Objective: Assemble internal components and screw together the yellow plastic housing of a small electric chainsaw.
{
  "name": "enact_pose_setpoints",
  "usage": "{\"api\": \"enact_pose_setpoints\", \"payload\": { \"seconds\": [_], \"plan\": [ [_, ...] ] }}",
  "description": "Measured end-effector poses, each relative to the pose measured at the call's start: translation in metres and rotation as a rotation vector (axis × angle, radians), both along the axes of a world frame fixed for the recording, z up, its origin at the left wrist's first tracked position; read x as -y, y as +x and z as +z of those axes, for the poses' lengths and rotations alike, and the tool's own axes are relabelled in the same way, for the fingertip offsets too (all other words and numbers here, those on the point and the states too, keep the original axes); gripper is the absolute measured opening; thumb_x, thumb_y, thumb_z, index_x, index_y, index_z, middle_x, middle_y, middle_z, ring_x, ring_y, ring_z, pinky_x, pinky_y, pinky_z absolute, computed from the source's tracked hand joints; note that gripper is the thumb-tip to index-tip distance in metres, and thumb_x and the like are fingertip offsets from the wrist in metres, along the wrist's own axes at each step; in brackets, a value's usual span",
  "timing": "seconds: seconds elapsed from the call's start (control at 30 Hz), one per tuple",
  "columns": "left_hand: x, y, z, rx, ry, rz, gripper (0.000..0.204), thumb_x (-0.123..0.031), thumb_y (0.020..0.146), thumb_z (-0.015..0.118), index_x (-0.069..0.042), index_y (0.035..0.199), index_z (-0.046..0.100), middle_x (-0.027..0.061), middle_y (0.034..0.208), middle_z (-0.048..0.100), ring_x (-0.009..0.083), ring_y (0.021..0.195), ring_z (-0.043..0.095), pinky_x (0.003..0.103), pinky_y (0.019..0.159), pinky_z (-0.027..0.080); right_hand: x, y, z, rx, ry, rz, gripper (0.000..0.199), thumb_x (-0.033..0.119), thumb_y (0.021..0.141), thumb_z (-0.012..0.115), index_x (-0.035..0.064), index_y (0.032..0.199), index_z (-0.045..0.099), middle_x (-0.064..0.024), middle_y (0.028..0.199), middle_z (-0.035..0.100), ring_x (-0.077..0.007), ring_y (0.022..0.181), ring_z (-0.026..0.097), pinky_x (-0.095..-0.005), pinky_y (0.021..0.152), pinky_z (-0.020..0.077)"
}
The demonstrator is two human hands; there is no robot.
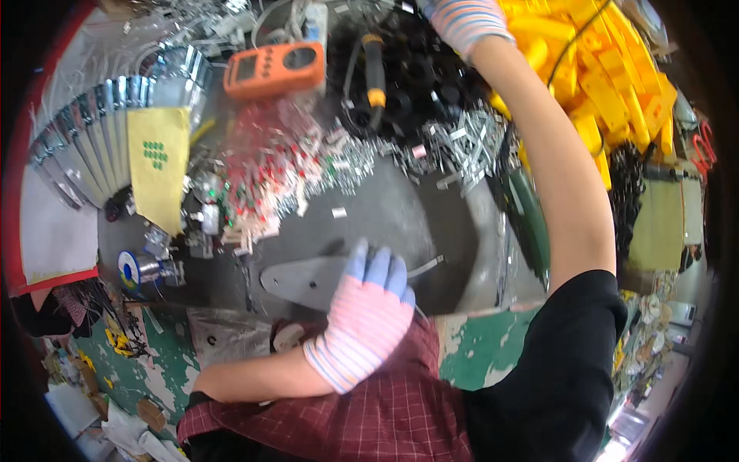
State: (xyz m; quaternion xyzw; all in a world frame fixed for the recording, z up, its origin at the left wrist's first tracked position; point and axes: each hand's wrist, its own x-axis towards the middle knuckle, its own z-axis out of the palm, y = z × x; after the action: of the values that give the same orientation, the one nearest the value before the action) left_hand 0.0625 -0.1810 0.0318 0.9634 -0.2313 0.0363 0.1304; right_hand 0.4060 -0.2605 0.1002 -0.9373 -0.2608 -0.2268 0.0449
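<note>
My left hand [366,319], in a pink-and-white striped glove with blue-grey fingertips, lies over the right end of a flat grey rounded plate [299,279] near the table's front edge. Its fingers are stretched out on the plate; the thumb does not show. A thin pale strip or cable [426,268] sticks out to the right of these fingers. My right hand [467,25], in a matching glove, reaches to the far edge of the view, between a heap of black round parts [419,73] and a pile of yellow plastic parts [589,58]. Its fingers are mostly cut off there.
An orange meter [275,69] and a grey-and-orange handled tool [374,73] lie at the back. Small red-and-white pieces [269,177] and metal parts [466,146] are heaped across the middle. A solder spool [137,269] stands at left, beside a yellow card [159,165].
</note>
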Motion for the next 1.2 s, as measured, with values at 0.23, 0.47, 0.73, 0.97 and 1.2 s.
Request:
{"api": "enact_pose_setpoints", "payload": {
  "seconds": [0.23, 0.47, 0.73, 0.97, 1.2],
  "plan": [
    [-0.007, 0.007, -0.017, 0.038, -0.098, -0.025, 0.015, -0.019, 0.074, 0.067, -0.008, 0.085, 0.067, 0.0093, 0.095, 0.065, 0.0318, 0.107, 0.059, 0.054, 0.104, 0.039, 0.117, -0.231, -0.055, -0.594, 0.788, 0.131, 0.023, 0.014, 0.083, 0.072, 0.0012, 0.102, 0.069, -0.0167, 0.086, 0.066, -0.0304, 0.079, 0.064, -0.0369, 0.072, 0.0508],
    [-0.003, 0.008, -0.021, 0.027, -0.245, -0.024, 0.014, -0.018, 0.073, 0.07, -0.012, 0.084, 0.065, 0.0085, 0.088, 0.063, 0.033, 0.102, 0.059, 0.056, 0.105, 0.035, 0.149, -0.337, -0.108, -0.58, 0.911, 0.032, 0.019, 0.01, 0.081, 0.074, 0.0016, 0.097, 0.069, -0.0134, 0.084, 0.065, -0.0264, 0.072, 0.064, -0.0339, 0.067, 0.0503],
    [0.003, -0.004, -0.029, 0.136, -0.253, 0.07, 0.019, -0.015, 0.069, 0.073, -0.009, 0.082, 0.06, 0.0128, 0.099, 0.064, 0.0372, 0.109, 0.058, 0.056, 0.107, 0.034, 0.121, -0.374, -0.113, -0.31, 0.608, 0.08, 0.024, 0.011, 0.075, 0.074, 0.0051, 0.097, 0.066, -0.0137, 0.086, 0.067, -0.0333, 0.074, 0.064, -0.0416, 0.068, 0.0523],
    [-0.047, -0.028, -0.025, 0.026, -0.494, 0.014, 0.062, -0.029, 0.066, 0.081, -0.007, 0.115, 0.051, 0.021, 0.136, 0.046, 0.0421, 0.128, 0.043, 0.052, 0.11, 0.033, 0.09, -0.37, -0.109, -0.305, 0.592, 0.254, 0.032, 0.013, 0.078, 0.072, 0.0027, 0.107, 0.065, -0.0164, 0.093, 0.068, -0.0345, 0.081, 0.065, -0.0433, 0.075, 0.0515],
    [-0.043, -0.003, -0.037, 0.127, -0.327, 0.005, 0.076, -0.043, 0.058, 0.081, -0.012, 0.121, 0.052, 0.0089, 0.126, 0.056, 0.0313, 0.113, 0.053, 0.047, 0.097, 0.037, 0.075, -0.362, -0.104, -0.447, 0.731, 0.221, 0.03, 0.013, 0.08, 0.071, -0.0006, 0.107, 0.066, -0.0205, 0.093, 0.068, -0.0375, 0.084, 0.066, -0.0433, 0.077, 0.0525]
  ]
}}
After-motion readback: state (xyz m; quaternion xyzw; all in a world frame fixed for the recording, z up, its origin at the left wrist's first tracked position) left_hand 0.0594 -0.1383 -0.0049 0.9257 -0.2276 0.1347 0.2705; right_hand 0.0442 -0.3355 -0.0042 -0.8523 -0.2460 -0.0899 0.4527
